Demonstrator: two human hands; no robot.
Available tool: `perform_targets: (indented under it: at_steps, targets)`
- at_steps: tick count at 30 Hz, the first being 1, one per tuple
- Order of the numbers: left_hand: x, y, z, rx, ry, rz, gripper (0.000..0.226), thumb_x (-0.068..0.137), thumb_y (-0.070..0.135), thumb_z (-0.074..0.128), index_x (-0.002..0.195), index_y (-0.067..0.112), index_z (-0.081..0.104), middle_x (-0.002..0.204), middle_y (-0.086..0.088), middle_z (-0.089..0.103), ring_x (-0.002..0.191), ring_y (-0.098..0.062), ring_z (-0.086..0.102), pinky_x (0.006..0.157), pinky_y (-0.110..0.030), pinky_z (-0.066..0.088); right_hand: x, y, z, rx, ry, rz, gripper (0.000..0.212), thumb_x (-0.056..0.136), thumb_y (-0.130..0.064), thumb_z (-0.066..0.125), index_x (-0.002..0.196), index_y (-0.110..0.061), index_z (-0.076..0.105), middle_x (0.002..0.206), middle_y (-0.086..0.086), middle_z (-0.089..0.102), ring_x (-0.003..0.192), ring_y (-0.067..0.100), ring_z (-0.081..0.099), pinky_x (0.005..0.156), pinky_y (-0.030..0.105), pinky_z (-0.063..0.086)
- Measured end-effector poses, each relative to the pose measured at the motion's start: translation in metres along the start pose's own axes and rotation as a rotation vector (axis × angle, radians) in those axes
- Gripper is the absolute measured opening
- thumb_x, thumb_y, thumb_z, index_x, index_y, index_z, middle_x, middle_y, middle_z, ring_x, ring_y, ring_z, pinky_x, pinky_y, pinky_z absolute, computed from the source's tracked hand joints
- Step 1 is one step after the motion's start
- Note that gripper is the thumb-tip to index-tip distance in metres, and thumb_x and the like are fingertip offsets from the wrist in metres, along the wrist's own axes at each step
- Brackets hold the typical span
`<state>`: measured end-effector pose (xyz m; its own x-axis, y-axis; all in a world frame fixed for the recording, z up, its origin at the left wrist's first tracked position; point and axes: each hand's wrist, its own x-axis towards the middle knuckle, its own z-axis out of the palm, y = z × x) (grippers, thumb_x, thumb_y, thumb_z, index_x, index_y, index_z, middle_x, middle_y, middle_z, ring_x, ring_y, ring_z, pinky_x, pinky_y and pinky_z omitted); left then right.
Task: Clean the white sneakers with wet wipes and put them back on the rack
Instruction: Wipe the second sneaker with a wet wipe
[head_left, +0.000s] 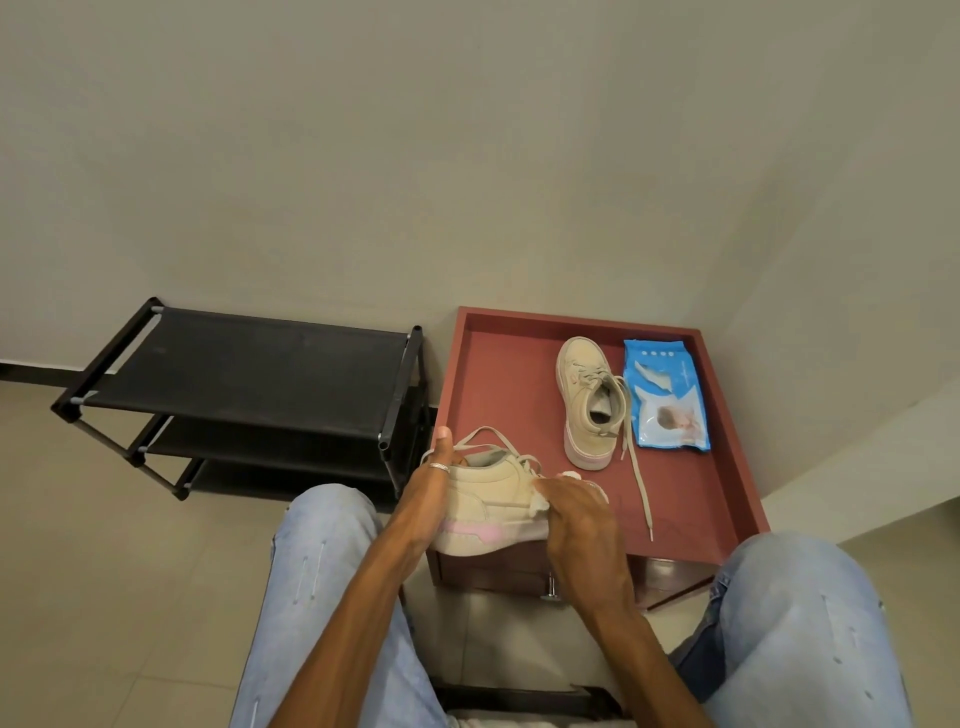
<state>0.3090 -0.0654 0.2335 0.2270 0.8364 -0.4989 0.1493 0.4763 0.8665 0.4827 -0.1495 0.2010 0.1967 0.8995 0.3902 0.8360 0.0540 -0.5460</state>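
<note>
A cream sneaker (488, 506) with a pink stripe on its sole lies on its side at the near left corner of the red table (498, 374). My left hand (428, 493) grips its heel, thumb up by the collar. My right hand (576, 512) holds a crumpled white wet wipe (540, 503) against the shoe's side near the toe. The second sneaker (589, 402) stands upright further back on the table, its lace trailing towards me. A blue pack of wet wipes (667, 397) lies to its right.
A black three-tier shoe rack (249, 379) stands on the floor to the left of the table, against the wall. My knees in light jeans (322, 561) frame the bottom of the view. A wall closes in on the right.
</note>
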Motion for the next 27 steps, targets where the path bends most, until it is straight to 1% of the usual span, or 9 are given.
perform_targets:
  at_steps: [3,6,10,13,16,18,21,23,27]
  targets:
    - [-0.005,0.004,0.001,0.007,-0.006,0.019,0.075,0.102,0.067,0.015,0.083,0.040,0.083,0.106,0.006,0.078,0.103,-0.012,0.070,0.082,-0.023,0.050,0.007,0.008,0.001,-0.090,-0.012,0.088,0.016,0.089,-0.004,0.053,0.093,-0.011,0.066,0.086,0.005,0.064,0.079,0.026,0.057,0.067,0.039,0.048]
    - [-0.006,0.005,0.002,0.014,-0.006,0.031,0.075,0.104,0.064,0.017,0.077,0.038,0.082,0.107,0.003,0.078,0.102,-0.012,0.069,0.076,-0.021,0.048,0.011,0.002,0.003,-0.156,0.030,0.193,0.008,0.094,-0.009,0.057,0.087,-0.010,0.061,0.086,0.008,0.060,0.078,0.028,0.052,0.060,0.041,0.046]
    - [-0.003,0.002,0.002,0.012,0.004,0.031,0.073,0.103,0.065,0.017,0.095,0.034,0.082,0.111,0.004,0.077,0.103,-0.011,0.069,0.079,-0.021,0.049,0.012,-0.013,0.006,-0.122,0.023,0.257,0.009,0.096,-0.012,0.057,0.095,-0.008,0.064,0.093,0.010,0.060,0.084,0.028,0.053,0.068,0.042,0.048]
    - [-0.001,0.003,0.003,0.002,0.027,0.027,0.070,0.103,0.065,0.021,0.089,0.033,0.081,0.100,0.003,0.078,0.093,-0.012,0.072,0.072,-0.021,0.051,0.011,-0.038,0.005,0.017,0.027,0.146,0.016,0.095,-0.004,0.057,0.107,-0.008,0.066,0.100,0.008,0.063,0.089,0.023,0.058,0.073,0.037,0.050]
    - [-0.001,0.003,0.002,-0.003,0.040,0.008,0.072,0.101,0.068,0.022,0.086,0.032,0.083,0.098,0.000,0.080,0.090,-0.015,0.074,0.072,-0.023,0.053,0.010,-0.041,0.004,0.099,0.035,-0.003,0.024,0.089,0.004,0.056,0.107,-0.009,0.067,0.104,0.004,0.067,0.095,0.017,0.060,0.082,0.027,0.049]
    - [0.000,0.002,0.001,0.021,0.026,0.015,0.073,0.102,0.067,0.020,0.082,0.036,0.083,0.094,0.007,0.080,0.088,-0.008,0.074,0.072,-0.019,0.052,0.007,-0.022,0.000,0.043,0.013,-0.039,0.032,0.080,0.006,0.053,0.103,-0.010,0.070,0.101,0.004,0.069,0.092,0.020,0.062,0.081,0.032,0.052]
    - [0.001,0.001,0.000,0.071,0.024,0.032,0.082,0.090,0.083,0.017,0.100,0.034,0.082,0.108,0.008,0.078,0.103,-0.011,0.070,0.092,-0.029,0.052,0.007,0.008,-0.007,-0.119,-0.018,0.076,0.036,0.072,0.005,0.052,0.098,-0.011,0.072,0.090,0.008,0.069,0.080,0.030,0.061,0.064,0.040,0.054]
    - [0.003,-0.001,-0.001,0.086,0.035,0.037,0.084,0.088,0.085,0.017,0.105,0.033,0.080,0.114,0.007,0.076,0.109,-0.012,0.067,0.100,-0.035,0.049,0.009,0.010,-0.005,-0.164,-0.054,0.141,0.035,0.074,0.009,0.058,0.099,-0.010,0.073,0.089,0.010,0.069,0.080,0.033,0.062,0.063,0.041,0.054]
    - [0.000,0.001,0.002,0.045,0.058,0.020,0.070,0.096,0.073,0.023,0.097,0.031,0.078,0.110,-0.003,0.076,0.102,-0.017,0.069,0.084,-0.031,0.051,0.014,-0.025,0.004,0.067,0.000,0.145,0.029,0.083,0.007,0.057,0.101,-0.012,0.071,0.097,0.003,0.071,0.086,0.021,0.065,0.075,0.034,0.055]
